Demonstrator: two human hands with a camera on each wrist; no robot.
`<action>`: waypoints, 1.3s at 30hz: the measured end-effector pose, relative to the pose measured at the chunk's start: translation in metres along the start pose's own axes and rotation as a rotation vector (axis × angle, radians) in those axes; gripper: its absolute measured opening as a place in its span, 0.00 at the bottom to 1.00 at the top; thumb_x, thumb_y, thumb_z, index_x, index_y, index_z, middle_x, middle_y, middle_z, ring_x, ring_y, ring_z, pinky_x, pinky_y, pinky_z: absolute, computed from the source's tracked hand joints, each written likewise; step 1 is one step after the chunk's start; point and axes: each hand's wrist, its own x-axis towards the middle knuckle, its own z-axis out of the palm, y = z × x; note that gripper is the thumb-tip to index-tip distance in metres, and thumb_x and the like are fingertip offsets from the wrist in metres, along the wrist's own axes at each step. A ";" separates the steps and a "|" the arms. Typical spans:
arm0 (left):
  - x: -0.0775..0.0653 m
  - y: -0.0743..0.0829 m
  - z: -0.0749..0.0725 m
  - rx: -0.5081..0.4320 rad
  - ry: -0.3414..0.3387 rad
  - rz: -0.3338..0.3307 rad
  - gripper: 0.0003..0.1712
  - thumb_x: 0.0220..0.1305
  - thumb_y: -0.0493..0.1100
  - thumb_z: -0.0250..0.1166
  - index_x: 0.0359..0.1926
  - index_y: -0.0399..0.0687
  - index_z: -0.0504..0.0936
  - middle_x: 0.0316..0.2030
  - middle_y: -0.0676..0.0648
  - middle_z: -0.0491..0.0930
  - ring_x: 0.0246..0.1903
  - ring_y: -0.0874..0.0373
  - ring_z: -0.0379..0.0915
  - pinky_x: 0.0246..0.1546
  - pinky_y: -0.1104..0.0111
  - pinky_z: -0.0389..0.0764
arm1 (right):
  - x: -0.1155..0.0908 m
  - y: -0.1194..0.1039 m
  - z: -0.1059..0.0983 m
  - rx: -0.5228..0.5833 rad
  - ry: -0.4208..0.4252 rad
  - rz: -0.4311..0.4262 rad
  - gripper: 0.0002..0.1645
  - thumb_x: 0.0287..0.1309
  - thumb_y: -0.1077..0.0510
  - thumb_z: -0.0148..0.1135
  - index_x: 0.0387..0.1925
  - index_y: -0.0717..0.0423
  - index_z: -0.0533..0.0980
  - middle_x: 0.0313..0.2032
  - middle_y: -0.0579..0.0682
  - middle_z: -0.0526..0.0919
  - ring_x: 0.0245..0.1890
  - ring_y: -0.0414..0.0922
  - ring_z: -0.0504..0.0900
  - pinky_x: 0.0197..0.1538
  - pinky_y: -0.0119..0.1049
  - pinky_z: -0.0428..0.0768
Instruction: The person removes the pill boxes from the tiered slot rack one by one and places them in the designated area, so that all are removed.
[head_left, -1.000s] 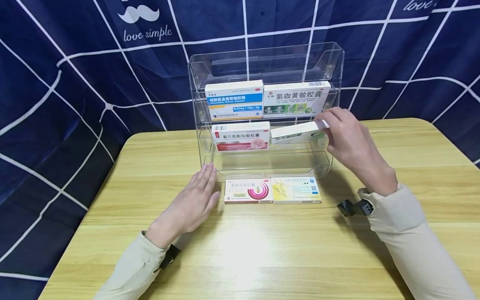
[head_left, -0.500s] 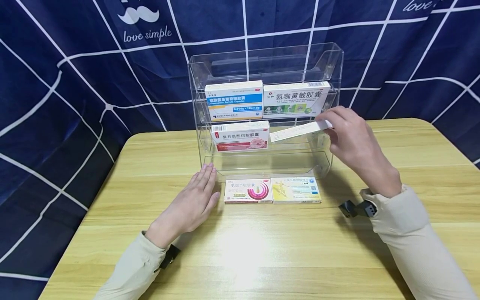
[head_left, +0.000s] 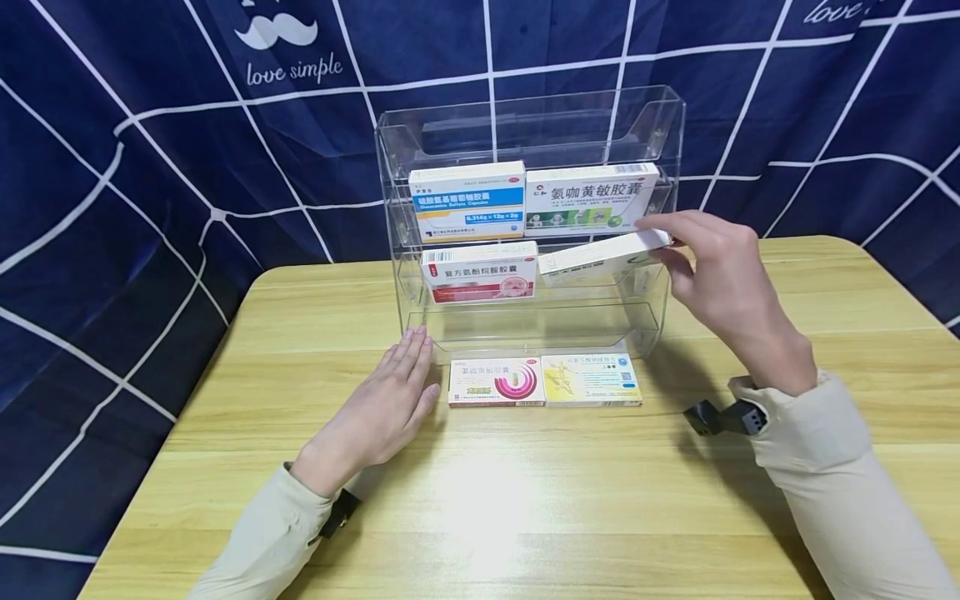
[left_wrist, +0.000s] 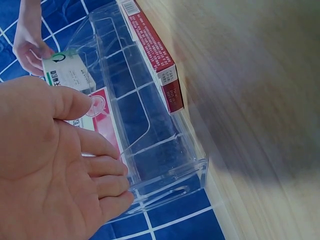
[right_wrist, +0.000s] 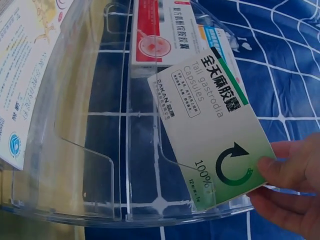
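Observation:
My right hand (head_left: pixel 723 267) pinches one end of a white and green medicine box (right_wrist: pixel 210 130) labelled "Tall gastrodia Capsules". The box is tilted, its held end higher, in the right part of the middle tier of a clear acrylic rack (head_left: pixel 540 325). Left of it in that tier stands a red and white medicine box (head_left: pixel 482 275). My left hand (head_left: pixel 375 400) lies with straight fingers, fingertips at the rack's lower left front corner; the left wrist view shows its palm (left_wrist: pixel 50 160) facing the rack and holding nothing.
A blue and white box (head_left: pixel 468 200) and a green and white box (head_left: pixel 588 200) stand in the tier above. Before the rack, a pink and white box (head_left: pixel 495 382) and a yellow and white box (head_left: pixel 591 380) lie flat on the wooden table (head_left: pixel 570 500). Behind hangs dark blue cloth (head_left: pixel 750 108).
My right hand has moved slightly right, drawing the pinched end of the green and white box right and up. The left hand has stayed where it was.

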 end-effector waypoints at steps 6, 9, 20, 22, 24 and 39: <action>0.000 0.000 0.000 0.003 -0.001 -0.001 0.35 0.77 0.49 0.41 0.72 0.28 0.48 0.73 0.31 0.42 0.73 0.41 0.37 0.72 0.53 0.45 | 0.000 0.001 -0.002 0.023 0.063 0.108 0.18 0.42 0.80 0.68 0.39 0.68 0.83 0.35 0.60 0.86 0.35 0.29 0.80 0.41 0.09 0.66; 0.000 0.000 0.000 0.005 -0.002 -0.002 0.35 0.77 0.49 0.40 0.72 0.28 0.47 0.73 0.32 0.41 0.73 0.42 0.36 0.72 0.53 0.46 | 0.000 0.002 -0.004 0.036 0.063 0.176 0.18 0.42 0.78 0.70 0.40 0.69 0.82 0.35 0.62 0.86 0.35 0.10 0.69 0.40 0.07 0.66; 0.000 0.001 0.000 0.002 -0.009 -0.005 0.35 0.77 0.50 0.39 0.72 0.28 0.47 0.73 0.32 0.41 0.73 0.42 0.35 0.73 0.54 0.44 | 0.001 0.002 -0.007 0.133 0.106 0.245 0.16 0.45 0.75 0.71 0.39 0.69 0.82 0.34 0.62 0.86 0.35 0.11 0.72 0.44 0.11 0.72; 0.000 0.001 0.000 0.000 -0.012 -0.007 0.35 0.77 0.49 0.40 0.72 0.28 0.47 0.73 0.32 0.40 0.73 0.42 0.35 0.73 0.54 0.44 | 0.001 0.003 -0.006 0.154 0.128 0.250 0.15 0.46 0.75 0.71 0.39 0.69 0.82 0.34 0.62 0.86 0.35 0.13 0.74 0.41 0.11 0.74; 0.000 0.000 0.000 -0.002 -0.014 -0.010 0.35 0.77 0.49 0.40 0.72 0.28 0.47 0.73 0.32 0.41 0.73 0.42 0.35 0.73 0.54 0.44 | 0.002 0.003 -0.005 0.171 0.150 0.267 0.15 0.47 0.74 0.70 0.40 0.69 0.82 0.33 0.62 0.85 0.34 0.15 0.75 0.40 0.11 0.75; -0.003 0.001 -0.003 -0.020 -0.005 0.003 0.34 0.77 0.48 0.41 0.72 0.28 0.48 0.72 0.32 0.42 0.73 0.41 0.38 0.72 0.53 0.46 | -0.011 0.004 -0.022 0.339 0.116 0.538 0.15 0.48 0.69 0.72 0.41 0.67 0.83 0.27 0.24 0.81 0.28 0.24 0.82 0.32 0.15 0.78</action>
